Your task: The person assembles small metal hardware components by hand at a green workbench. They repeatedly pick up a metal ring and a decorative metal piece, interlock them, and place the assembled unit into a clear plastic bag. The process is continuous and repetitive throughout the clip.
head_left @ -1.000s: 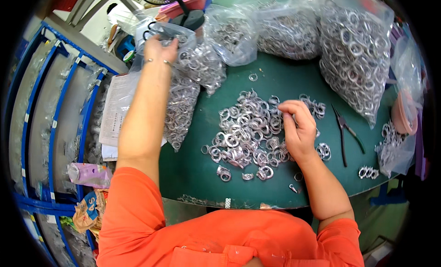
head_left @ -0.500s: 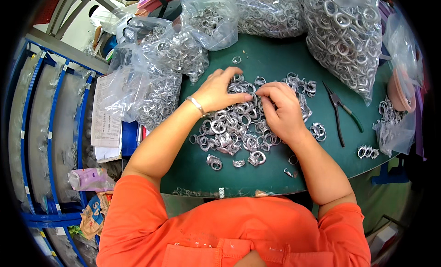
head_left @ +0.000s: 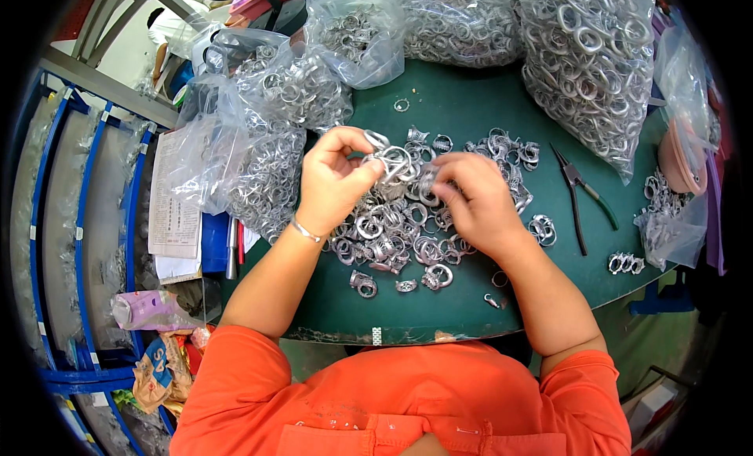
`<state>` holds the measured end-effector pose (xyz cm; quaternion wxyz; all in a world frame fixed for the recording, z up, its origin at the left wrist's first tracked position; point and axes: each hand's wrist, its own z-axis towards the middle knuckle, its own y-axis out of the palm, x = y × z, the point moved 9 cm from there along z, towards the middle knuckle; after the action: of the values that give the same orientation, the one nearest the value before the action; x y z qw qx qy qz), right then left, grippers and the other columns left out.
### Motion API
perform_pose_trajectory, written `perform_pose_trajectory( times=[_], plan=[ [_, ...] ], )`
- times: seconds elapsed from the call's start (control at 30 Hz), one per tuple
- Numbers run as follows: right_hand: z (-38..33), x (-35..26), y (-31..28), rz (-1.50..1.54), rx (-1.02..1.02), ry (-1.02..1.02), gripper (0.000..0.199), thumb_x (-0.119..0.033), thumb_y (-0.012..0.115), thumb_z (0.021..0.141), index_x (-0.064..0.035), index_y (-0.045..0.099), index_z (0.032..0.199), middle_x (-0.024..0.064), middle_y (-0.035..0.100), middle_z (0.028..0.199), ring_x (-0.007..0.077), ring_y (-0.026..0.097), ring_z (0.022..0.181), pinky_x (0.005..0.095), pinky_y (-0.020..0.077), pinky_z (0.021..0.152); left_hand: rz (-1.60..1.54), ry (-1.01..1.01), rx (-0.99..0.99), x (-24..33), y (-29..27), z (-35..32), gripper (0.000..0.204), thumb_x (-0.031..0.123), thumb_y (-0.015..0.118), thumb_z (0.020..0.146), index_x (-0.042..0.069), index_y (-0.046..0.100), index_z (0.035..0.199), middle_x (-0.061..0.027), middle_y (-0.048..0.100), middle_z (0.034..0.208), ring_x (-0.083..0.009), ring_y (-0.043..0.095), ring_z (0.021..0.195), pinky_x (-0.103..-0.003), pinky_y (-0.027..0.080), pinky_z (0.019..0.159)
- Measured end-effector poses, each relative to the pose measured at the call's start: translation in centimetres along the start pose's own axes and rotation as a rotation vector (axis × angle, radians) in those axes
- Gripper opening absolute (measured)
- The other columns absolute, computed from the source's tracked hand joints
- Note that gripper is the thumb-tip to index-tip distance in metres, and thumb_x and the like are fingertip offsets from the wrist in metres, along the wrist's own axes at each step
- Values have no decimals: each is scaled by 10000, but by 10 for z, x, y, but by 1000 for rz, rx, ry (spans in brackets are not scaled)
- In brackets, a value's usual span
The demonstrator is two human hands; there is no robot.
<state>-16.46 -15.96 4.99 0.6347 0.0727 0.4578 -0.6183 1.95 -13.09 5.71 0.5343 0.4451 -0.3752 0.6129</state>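
- left hand (head_left: pixel 336 174): thumb and fingertips pressed together on a cluster of rings (head_left: pixel 398 164), lifted above the heap; palm turned inward, seemingly so the pieces sit between both hands, in plain sight.
- right hand (head_left: pixel 473 196): fingers bent, tips at the near side of that cluster; blurred there, so whether they pinch a piece or only touch cannot be told.
- ring heap (head_left: pixel 380 221): silver-coloured, loose, mid-surface, beneath and in front of both hands; probably kept central for short reach.
- surface (head_left: pixel 463 91): green, curved front edge, carrying all the bags and loose metal.
- tall bag (head_left: pixel 584 79): clear, packed with rings, far right; likely set back to leave working room.
- wide bag (head_left: pixel 461 32): clear, ring-filled, beside the tall bag at the back.
- left-side bags (head_left: pixel 263 166): clear, slumped, ring-filled, beyond the left forearm; presumably within that arm's reach.
- pliers (head_left: pixel 572 172): handles spread and toward the person, right of the heap; apparently laid for easy pick-up, touched by neither hand.
- ring row (head_left: pixel 626 262): a few pieces side by side near the right edge, well apart from the heap.
- lone ring (head_left: pixel 401 105): by itself, behind the heap.
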Motion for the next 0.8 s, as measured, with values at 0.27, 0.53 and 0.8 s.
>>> perform_pose_trajectory(
  times=[0.27,0.53,0.8],
  plan=[
    [1,18,-31,225,275,235,117,-126,605,918,-12,593,942,112,619,832,251,594,742,328,475,685,466,-119,-47,4,9,-16,107,58,728,812,27,645,871,38,600,711,-19,520,632,-174,410,569],
    [7,4,-28,-170,202,-9,67,-114,644,835,-61,603,830,53,627,833,259,561,814,381,396,752,745,4,-195,11,37,6,104,76,719,799,21,670,874,-48,600,804,-127,588,722,-256,467,647],
    [5,5,-23,-137,162,-60,150,-93,693,779,-52,626,907,73,631,912,263,578,823,384,426,773,847,165,-304,-8,58,16,82,57,698,779,21,652,837,-104,591,852,-240,598,802,-317,485,705]
  ],
)
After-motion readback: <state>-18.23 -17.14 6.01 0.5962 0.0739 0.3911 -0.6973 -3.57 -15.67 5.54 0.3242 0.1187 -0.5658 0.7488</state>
